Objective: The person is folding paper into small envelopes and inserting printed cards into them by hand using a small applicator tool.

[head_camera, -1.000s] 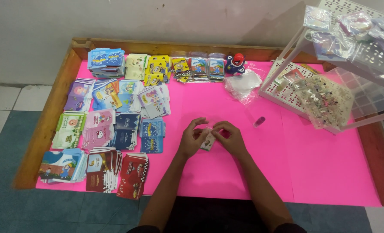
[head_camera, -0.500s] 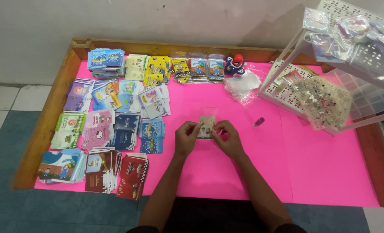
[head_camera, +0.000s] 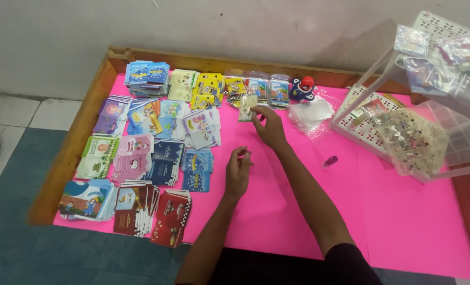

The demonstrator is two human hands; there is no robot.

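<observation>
My right hand (head_camera: 269,125) reaches toward the far side of the pink table (head_camera: 404,211) and pinches a small clear packet with a printed card (head_camera: 247,106) in it, just in front of a row of similar clear packets (head_camera: 257,89). My left hand (head_camera: 238,171) hovers over the pink surface nearer to me, fingers loosely curled with nothing visible in them. Stacks of small colourful card packs (head_camera: 155,142) lie left of both hands.
A blue and red toy figure (head_camera: 302,88) and a pile of empty clear bags (head_camera: 311,112) sit at the back. A white plastic rack (head_camera: 404,126) with bagged trinkets stands on the right. A small purple tube (head_camera: 330,161) lies near it. A wooden rim (head_camera: 76,142) edges the table.
Both hands were together at the table's middle working on the small packet. My right hand has since carried it away toward the back row, while my left hand stayed behind.
</observation>
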